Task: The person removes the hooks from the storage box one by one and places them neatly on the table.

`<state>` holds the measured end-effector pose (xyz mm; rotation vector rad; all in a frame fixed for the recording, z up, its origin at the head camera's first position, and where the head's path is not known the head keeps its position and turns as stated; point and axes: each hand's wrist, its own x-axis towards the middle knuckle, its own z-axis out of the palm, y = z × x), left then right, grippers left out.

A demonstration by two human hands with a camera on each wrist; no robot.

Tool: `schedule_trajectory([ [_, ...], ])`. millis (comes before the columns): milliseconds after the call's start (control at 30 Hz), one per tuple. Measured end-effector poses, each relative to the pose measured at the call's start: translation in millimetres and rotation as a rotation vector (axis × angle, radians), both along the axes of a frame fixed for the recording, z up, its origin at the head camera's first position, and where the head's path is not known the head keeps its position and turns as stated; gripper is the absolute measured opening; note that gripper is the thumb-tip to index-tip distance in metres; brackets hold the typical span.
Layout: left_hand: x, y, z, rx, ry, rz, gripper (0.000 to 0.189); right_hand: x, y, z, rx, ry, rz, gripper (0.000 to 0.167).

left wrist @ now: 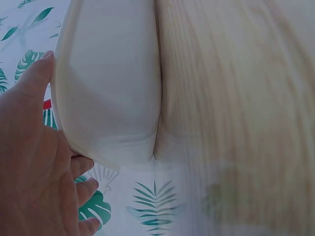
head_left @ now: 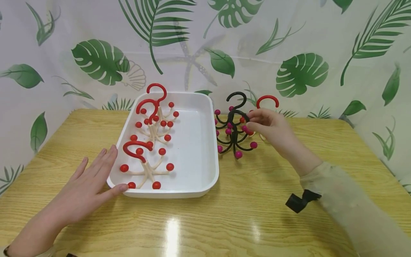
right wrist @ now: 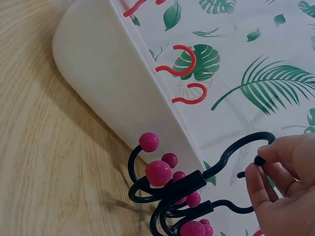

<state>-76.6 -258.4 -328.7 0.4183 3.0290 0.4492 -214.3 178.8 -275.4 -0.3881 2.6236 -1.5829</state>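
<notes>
My right hand (head_left: 271, 130) pinches the curved end of a black hook with magenta ball-tipped prongs (right wrist: 189, 183) between thumb and fingers. Right behind it stands a second black hook of the same shape (head_left: 237, 94), overlapping it. A red hook (head_left: 268, 97) rises behind the right hand, which covers most of its lower part. On the left, my left hand (head_left: 91, 182) rests at the white tray's near left corner, fingers straight and thumb along the rim (head_left: 167, 194). Three red hooks with cream, red-balled prongs (head_left: 147, 172) stand in the tray's left half.
The tray sits on a wooden table (head_left: 257, 214), its right wall close beside the black hooks. A leaf-patterned cloth (head_left: 189, 43) hangs behind the table. A black bow (head_left: 302, 200) dangles from the right sleeve.
</notes>
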Motion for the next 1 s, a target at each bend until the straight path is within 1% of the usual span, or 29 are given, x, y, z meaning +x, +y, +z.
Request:
schedule_trajectory([
  [267,-0.9,-1.3,0.2,-0.006,-0.010,0.008,0.095,-1.7,-2.7,-4.9,-0.013,-0.002,0.013,0.032],
  [467,-0.3,-2.1,0.7,0.001,-0.002,-0.002,0.094,-0.9,-4.9,-6.0,-0.003,0.003,0.019,0.031],
  [700,0.2,-1.4,1.3,0.006,0.000,-0.004,0.094,-1.3,-5.2,-7.7,-0.008,-0.024,0.019,0.031],
  [1000,0.6,-0.4,-0.5,0.017,0.020,-0.012,0.092,-1.1,-3.8,-8.7,-0.010,-0.034,0.020,0.032],
])
